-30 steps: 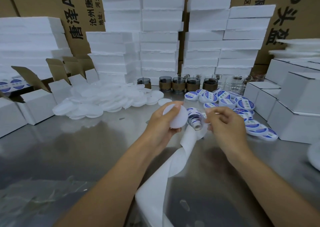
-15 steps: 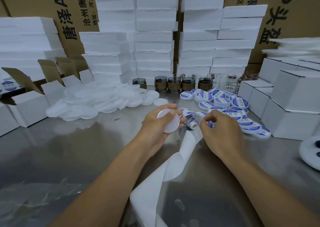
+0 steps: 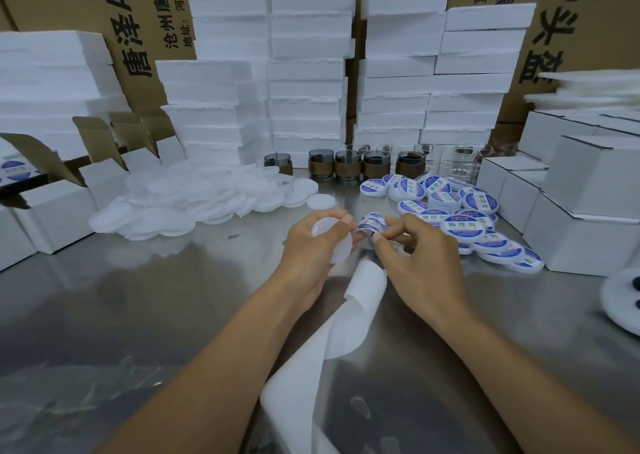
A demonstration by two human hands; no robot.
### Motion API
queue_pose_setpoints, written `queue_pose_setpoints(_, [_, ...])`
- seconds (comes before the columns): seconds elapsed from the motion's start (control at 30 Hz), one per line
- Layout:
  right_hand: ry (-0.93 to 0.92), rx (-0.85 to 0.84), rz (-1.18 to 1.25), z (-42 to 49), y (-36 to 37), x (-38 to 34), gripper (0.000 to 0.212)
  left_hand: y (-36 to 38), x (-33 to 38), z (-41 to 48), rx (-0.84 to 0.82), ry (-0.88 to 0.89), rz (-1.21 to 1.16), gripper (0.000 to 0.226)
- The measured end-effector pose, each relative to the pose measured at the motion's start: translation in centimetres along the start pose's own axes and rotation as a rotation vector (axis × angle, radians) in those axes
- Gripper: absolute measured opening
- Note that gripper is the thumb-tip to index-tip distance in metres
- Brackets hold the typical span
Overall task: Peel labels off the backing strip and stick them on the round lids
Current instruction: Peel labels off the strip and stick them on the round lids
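Because the job runs from left to right, the steel worktop is laid out as a line: beyond the hands rise stacks of foam blocks, off to the right of the right hand sit closed white boxes, a loose pile of blank lids lies beyond and left of the left hand as supply, and the labelled lids heap up just beyond the right hand as finished work. The backing strip is the long thing here: its long axis runs from near the person's body away toward the hands, twisting once below them, its spent white length trailing back out of the way. The left hand curls thumb and fingers round the rim of one blank lid, held off the worktop with its flat face turned up and toward the right hand, likely so a sticker can go straight on. The right hand pinches a label at the strip's curled printed end, right beside the lid; how far it has lifted is too small to tell.
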State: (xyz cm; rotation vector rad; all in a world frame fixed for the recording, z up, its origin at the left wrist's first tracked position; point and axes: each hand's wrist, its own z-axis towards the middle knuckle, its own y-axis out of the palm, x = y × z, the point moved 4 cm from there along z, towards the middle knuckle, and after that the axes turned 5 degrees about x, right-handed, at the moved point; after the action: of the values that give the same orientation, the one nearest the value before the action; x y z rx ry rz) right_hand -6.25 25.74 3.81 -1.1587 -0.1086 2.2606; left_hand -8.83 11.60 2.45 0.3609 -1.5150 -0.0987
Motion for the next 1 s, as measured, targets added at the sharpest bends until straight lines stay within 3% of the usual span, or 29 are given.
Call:
queue_pose_setpoints(0.13, [0.165, -0.073, 0.161, -0.1, 0.7, 0.3, 0.022, -0.2, -0.2, -0.1, 0.085, -0.003, 0.033, 0.014])
queue_pose_setpoints(0.23, [0.253, -0.137, 0.287, 0.1, 1.2, 0.4, 0.015, -0.1, -0.3, -0.3, 0.092, -0.031, 0.018, 0.019])
queue_pose_setpoints(0.5, [0.404, -0.097, 0.509, 0.7, 1.2, 1.3, 0.036, 0.0, -0.5, -0.3, 0.073, -0.005, -0.028, 0.034])
queue_pose_setpoints(0.7, [0.522, -0.06, 0.61, 0.8, 1.0, 1.7, 0.036, -0.1, -0.3, 0.0, 0.06, -0.073, -0.124, 0.032])
queue_pose_setpoints(0.87, [0.429, -0.167, 0.61, 0.6, 1.2, 0.9, 0.028, 0.0, -0.2, -0.1, 0.014, -0.104, -0.231, 0.029])
queue_pose_setpoints(1.0, [0.283, -0.309, 0.486, 0.1, 1.5, -0.1, 0.036, -0.4, -0.1, 0.0, 0.002, -0.127, -0.278, 0.028])
